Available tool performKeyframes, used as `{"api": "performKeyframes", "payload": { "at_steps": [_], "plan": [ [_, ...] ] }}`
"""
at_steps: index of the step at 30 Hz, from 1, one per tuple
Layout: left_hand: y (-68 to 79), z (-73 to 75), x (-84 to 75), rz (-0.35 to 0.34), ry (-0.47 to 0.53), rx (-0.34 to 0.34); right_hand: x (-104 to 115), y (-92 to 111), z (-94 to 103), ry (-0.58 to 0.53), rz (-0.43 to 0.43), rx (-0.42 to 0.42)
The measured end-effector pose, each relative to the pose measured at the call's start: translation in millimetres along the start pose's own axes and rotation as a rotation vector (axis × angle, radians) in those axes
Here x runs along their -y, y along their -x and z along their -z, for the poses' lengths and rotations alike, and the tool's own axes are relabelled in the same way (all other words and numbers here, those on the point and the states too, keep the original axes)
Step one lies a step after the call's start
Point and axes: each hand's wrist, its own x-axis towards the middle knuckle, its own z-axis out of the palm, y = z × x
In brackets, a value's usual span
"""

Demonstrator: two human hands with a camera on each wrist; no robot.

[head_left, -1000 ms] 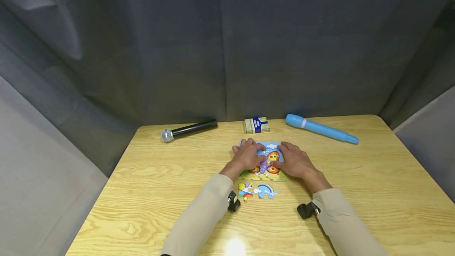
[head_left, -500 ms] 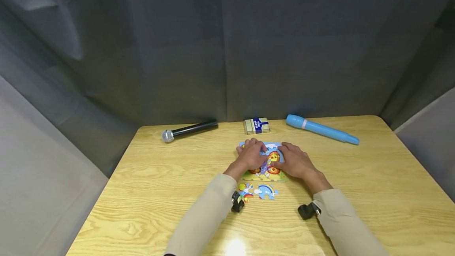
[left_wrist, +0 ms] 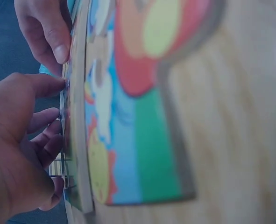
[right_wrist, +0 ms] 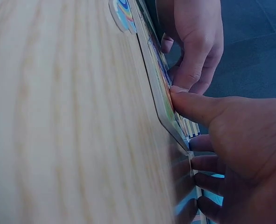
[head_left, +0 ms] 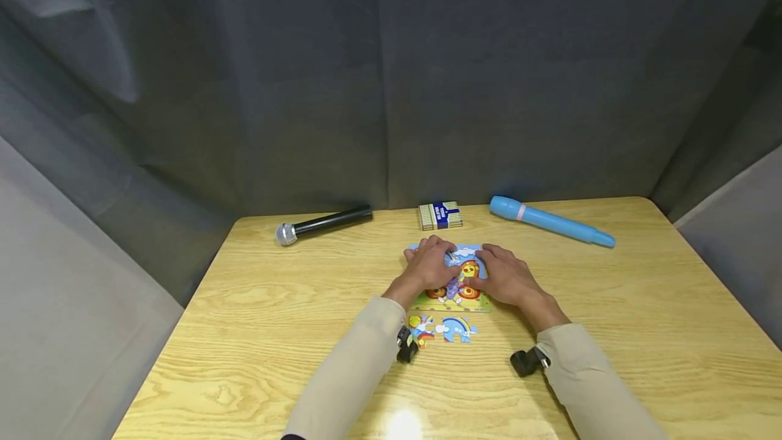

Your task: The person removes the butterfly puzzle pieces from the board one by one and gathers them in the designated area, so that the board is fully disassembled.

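A jigsaw puzzle board [head_left: 461, 301] with a butterfly picture lies flat on the table in the head view. Over its left half the left hand [head_left: 429, 267] bends down, thumb and fingertips touching the puzzle's face. At the right side sits the right hand [head_left: 506, 276]; its thumb rests on the board, while the other fingers reach down by the right edge. Two loose puzzle pieces lie in front of the board: one with a rainbow [head_left: 457, 329], the other with a sun [head_left: 418, 324], partly beside the left wrist camera. Both hands hide parts of the picture.
Along the table's back edge lie a black microphone [head_left: 324, 225] with a silver head, a striped box [head_left: 440, 216] with a blue band, and a blue marker-shaped stick [head_left: 550, 221]. A dark curtain [head_left: 305, 87] hangs behind the wooden table [head_left: 263, 345].
The left hand has shifted slightly right across the puzzle, most of it in the first half second. The right hand, the board and the loose pieces stay put.
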Motion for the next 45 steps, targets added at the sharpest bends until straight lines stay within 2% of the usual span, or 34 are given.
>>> {"api": "performKeyframes", "payload": {
  "at_steps": [7,15,25,31,45],
  "plan": [
    [0.3,2.3,0.8,0.015,0.018,0.022,1.3,0.9,1.2,-0.003,-0.001,-0.001],
    [3.2,0.7,9.8,0.009,0.022,0.006,0.6,0.6,-1.6,0.003,-0.007,0.015],
    [9.8,7.5,21.3,0.016,0.107,-0.034,2.1,2.2,-0.6,0.007,0.009,0.021],
    [14.7,10.0,26.6,-0.009,0.128,-0.051,1.8,2.3,0.5,0.005,0.003,0.026],
    [34.0,14.7,27.6,-0.069,0.093,-0.072,0.1,2.4,2.6,-0.008,0.001,0.038]
  ]
}}
